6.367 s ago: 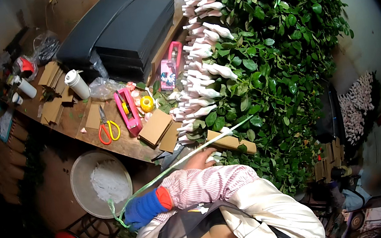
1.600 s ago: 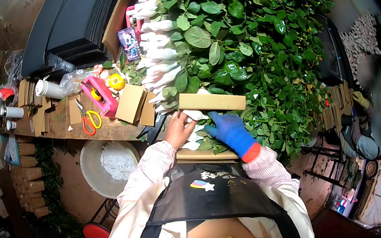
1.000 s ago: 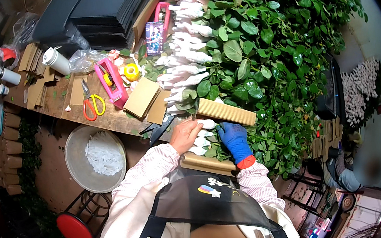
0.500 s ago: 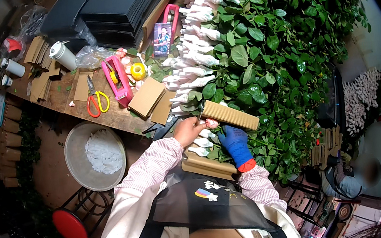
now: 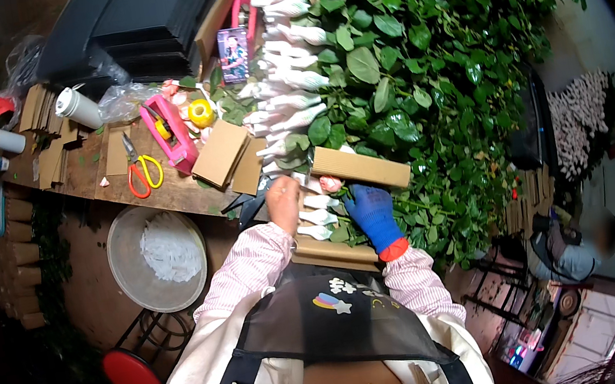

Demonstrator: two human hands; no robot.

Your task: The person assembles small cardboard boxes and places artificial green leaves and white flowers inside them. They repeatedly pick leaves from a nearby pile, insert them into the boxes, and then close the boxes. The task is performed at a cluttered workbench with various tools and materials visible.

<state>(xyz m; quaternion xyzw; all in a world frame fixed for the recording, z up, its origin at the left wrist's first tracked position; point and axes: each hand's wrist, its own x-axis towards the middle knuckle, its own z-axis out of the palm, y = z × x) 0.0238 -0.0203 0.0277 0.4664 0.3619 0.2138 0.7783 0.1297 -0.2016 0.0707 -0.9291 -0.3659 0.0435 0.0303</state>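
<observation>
A pink rose head (image 5: 331, 183) lies uncovered between my hands, just below a cardboard strip (image 5: 361, 167). My right hand (image 5: 372, 213), in a blue glove with a red cuff, is closed around the stem just behind the bloom, its fingertips partly among leaves. My bare left hand (image 5: 283, 202) is left of the rose, fingers curled together; what they hold, if anything, is hidden. White net-sleeved rose heads (image 5: 318, 232) lie just below, their leafy stems running right. A second cardboard piece (image 5: 336, 255) sits nearest my apron.
Sleeved roses with dense foliage (image 5: 434, 88) fill the right side. On the wooden table are orange-and-yellow scissors (image 5: 139, 168), a pink tape dispenser (image 5: 172, 136), cardboard pieces (image 5: 221, 153) and a phone (image 5: 234, 54). A tub of white sleeves (image 5: 155, 256) and red stool (image 5: 132, 375) stand left.
My left hand has drawn back leftward from the rose head, leaving more of it showing. My right hand stays close to the rose. The whole view has shifted slightly.
</observation>
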